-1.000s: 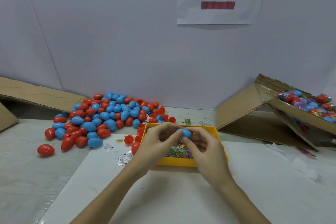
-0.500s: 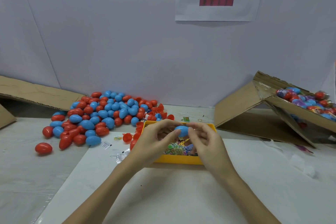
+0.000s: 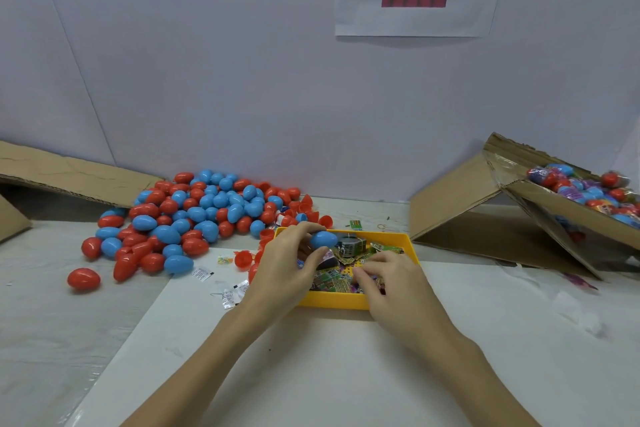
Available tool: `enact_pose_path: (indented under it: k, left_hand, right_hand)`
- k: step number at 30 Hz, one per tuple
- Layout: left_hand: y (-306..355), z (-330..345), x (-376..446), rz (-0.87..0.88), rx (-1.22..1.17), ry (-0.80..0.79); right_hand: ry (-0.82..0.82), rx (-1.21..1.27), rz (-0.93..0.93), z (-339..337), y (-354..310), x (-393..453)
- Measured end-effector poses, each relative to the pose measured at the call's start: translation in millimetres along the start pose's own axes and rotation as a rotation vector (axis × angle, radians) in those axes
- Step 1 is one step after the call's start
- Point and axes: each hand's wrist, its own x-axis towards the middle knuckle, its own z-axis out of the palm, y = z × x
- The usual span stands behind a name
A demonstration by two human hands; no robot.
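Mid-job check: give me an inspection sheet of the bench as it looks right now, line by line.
Surface: white covered table, bare in front of the tray.
Job's things: blue egg held over the yellow tray, which holds printed packets.
Clutter: pile of red and blue eggs at left rear; single red egg lying apart; red half shells and white sachets left of the tray.
Grippers: left hand grips the blue egg; right hand has fingertips among the packets, pinch unclear.
Cables: nothing seen.
Surroundings: cardboard box of wrapped eggs at right; cardboard flap at left; paper sign on the wall.
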Motion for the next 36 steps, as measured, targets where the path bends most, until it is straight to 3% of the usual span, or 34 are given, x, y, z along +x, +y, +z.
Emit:
enact_pose_path:
  k: [4,14,23,36]
  left_hand:
    - [1,2,-1,-0.004,-0.010,-0.009]
    - [8,3,-1,-0.004,-0.028,-0.027]
    - [16,5,-3,0.003,-0.084,-0.049]
    - [20,6,-4,-0.045,-0.125,-0.083]
  right_hand:
    - [0.005,-0.061,0.007,0,2,2]
    - [0.234,0.373,0.070,-8,-7,-1]
    - [0.207,0.622,0.248,-6,0,4]
    - [0.132,0.737,0.211,-9,0,4]
